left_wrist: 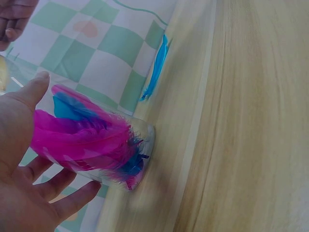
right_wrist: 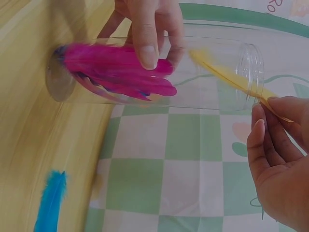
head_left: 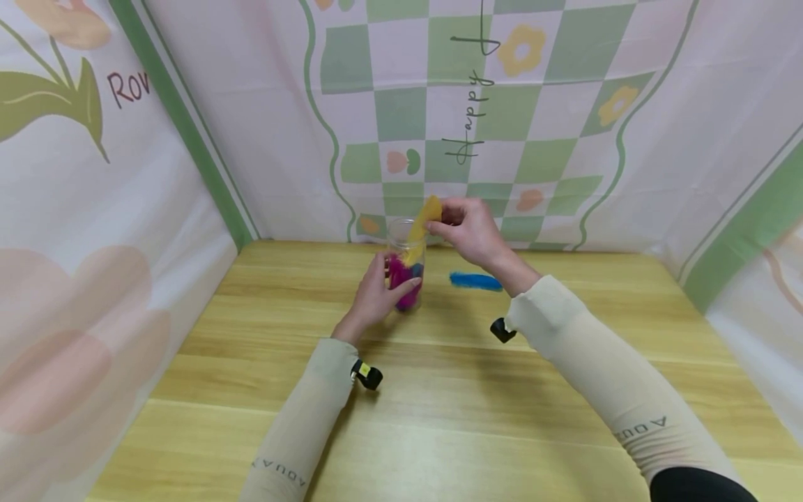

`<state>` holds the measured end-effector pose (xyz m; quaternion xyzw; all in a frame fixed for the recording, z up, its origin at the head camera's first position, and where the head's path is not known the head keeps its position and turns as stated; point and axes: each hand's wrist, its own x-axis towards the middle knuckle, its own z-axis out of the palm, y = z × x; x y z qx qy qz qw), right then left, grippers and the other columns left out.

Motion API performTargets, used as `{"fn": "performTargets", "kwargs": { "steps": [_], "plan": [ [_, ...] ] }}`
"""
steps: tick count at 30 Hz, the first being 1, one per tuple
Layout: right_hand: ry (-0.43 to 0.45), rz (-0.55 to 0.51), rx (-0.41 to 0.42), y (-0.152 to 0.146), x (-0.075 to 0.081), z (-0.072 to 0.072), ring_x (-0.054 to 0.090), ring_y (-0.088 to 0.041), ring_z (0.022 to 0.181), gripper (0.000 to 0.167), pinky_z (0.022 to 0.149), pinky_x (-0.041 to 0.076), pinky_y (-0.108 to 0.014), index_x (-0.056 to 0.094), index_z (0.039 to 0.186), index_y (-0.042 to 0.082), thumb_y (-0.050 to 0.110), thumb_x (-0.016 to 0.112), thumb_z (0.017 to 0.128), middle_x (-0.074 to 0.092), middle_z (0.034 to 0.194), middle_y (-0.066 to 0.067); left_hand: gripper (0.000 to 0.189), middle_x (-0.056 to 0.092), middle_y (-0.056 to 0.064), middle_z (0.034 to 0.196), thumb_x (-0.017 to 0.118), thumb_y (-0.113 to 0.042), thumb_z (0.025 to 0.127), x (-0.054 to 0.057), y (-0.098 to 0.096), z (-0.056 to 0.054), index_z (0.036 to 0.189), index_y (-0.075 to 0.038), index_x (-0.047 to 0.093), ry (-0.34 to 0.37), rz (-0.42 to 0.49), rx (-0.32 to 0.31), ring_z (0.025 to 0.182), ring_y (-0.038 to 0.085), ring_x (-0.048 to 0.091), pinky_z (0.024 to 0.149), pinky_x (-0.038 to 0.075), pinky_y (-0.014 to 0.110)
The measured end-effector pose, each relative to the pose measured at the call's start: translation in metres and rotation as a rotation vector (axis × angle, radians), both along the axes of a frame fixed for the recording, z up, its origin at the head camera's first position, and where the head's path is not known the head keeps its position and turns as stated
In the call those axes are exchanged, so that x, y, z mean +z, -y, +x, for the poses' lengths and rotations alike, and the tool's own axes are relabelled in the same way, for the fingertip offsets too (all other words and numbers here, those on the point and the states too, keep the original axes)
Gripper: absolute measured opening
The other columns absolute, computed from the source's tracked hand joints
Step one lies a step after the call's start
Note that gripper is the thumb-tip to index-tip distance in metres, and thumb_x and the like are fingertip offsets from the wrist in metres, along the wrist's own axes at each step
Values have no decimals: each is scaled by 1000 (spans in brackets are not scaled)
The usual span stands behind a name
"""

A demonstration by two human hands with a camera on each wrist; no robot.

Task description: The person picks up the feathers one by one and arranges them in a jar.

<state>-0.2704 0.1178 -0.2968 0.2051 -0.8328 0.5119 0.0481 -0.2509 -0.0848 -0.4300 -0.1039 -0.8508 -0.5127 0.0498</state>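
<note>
A clear jar [head_left: 402, 227] stands upright on the wooden table, with several magenta feathers [left_wrist: 82, 140] and some blue ones inside its lower part. My left hand [head_left: 371, 296] holds the jar around its side, thumb on the near face and fingers on the far side. Above the mouth, my right hand [head_left: 473, 233] pinches a yellow feather [right_wrist: 222, 76] by its end between thumb and fingers. The feather's other end reaches down through the rim into the jar. A loose blue feather [head_left: 475, 281] lies on the table to the jar's right.
The wooden table [head_left: 439, 404] ends at the back against a green-and-white checked cloth [head_left: 401, 111]. Printed cloth [head_left: 138, 230] also hangs at the left and right. A small black camera [head_left: 368, 376] sits on the left wrist.
</note>
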Motion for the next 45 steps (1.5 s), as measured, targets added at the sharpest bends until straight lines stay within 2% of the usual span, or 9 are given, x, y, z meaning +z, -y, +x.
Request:
{"fn": "performTargets", "kwargs": {
  "steps": [12, 15, 28, 34, 45],
  "plan": [
    [-17, 15, 10, 4, 0, -3, 69, -29, 92, 20, 72, 55, -24, 76, 111, 5, 17, 74, 96, 75, 105, -13, 63, 53, 6, 137, 75, -43, 94, -1, 0, -1, 140, -16, 43, 7, 8, 0, 124, 25, 56, 102, 52, 46],
    [-28, 29, 7, 5, 1, -2, 68, -24, 89, 19, 72, 55, -25, 76, 110, 5, 18, 74, 96, 75, 103, -12, 63, 52, 6, 138, 75, -43, 94, -1, 0, -1, 141, -16, 42, 9, 10, 0, 125, 26, 55, 103, 52, 47],
    [-34, 59, 5, 9, 1, -5, 66, -27, 87, 17, 70, 54, -29, 76, 108, 7, 18, 75, 96, 74, 99, -10, 62, 52, 7, 139, 75, -42, 94, 0, 0, 0, 140, -16, 43, 12, 16, 4, 126, 28, 54, 104, 51, 47],
    [-45, 66, 2, 10, 2, -6, 65, -23, 86, 16, 69, 53, -30, 76, 107, 6, 17, 75, 96, 74, 98, -10, 62, 52, 6, 138, 75, -43, 94, 1, 0, 0, 140, -16, 43, 5, 17, 5, 125, 27, 55, 103, 51, 46],
    [-55, 113, 27, 12, 2, -9, 65, -22, 89, 18, 73, 54, -32, 76, 111, 6, 16, 73, 97, 74, 99, -9, 64, 52, 6, 138, 74, -44, 94, 1, 0, 0, 142, -16, 42, 11, 6, 0, 126, 26, 55, 104, 51, 47]
  ]
}}
